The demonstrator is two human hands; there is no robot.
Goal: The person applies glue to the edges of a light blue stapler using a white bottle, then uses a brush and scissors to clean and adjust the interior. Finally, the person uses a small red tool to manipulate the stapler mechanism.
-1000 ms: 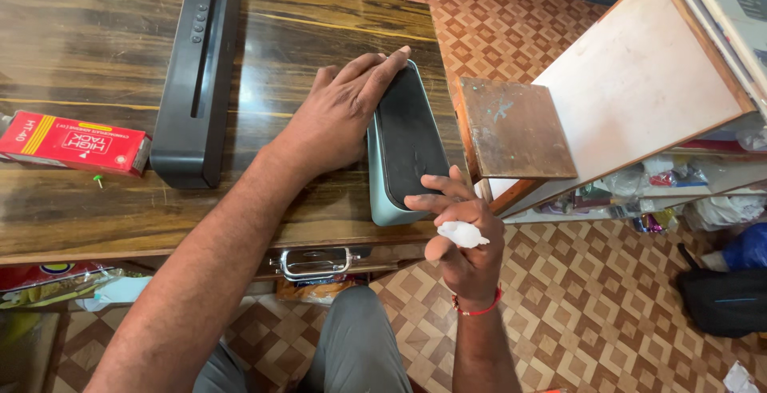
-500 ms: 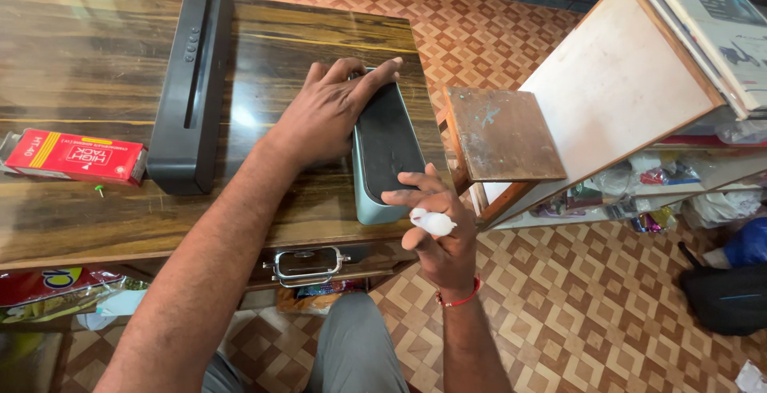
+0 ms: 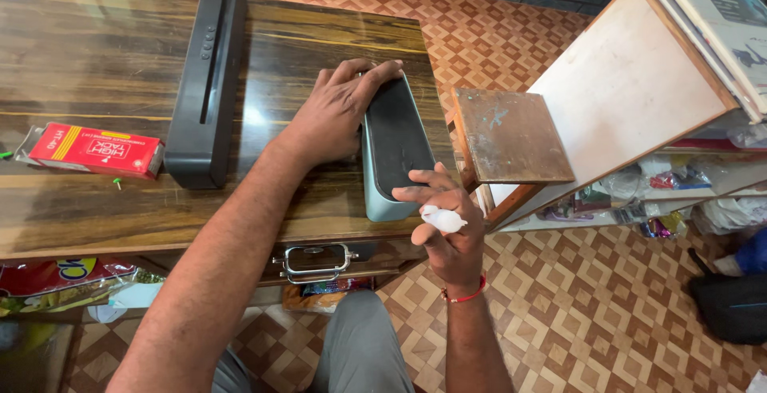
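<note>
Long rounded pale-green speaker with black fabric grille (image 3: pixel 393 149), lying face up at the near right edge of dark wooden table (image 3: pixel 96 49), left hand (image 3: pixel 339 109) spread flat along its side, right hand (image 3: pixel 449 225) pinching small white wad (image 3: pixel 442 219) in narrowed fingers

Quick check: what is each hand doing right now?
Left hand: open, flat on the speaker.
Right hand: fingers curled, pinching a white wad beside the speaker's near end.
</note>
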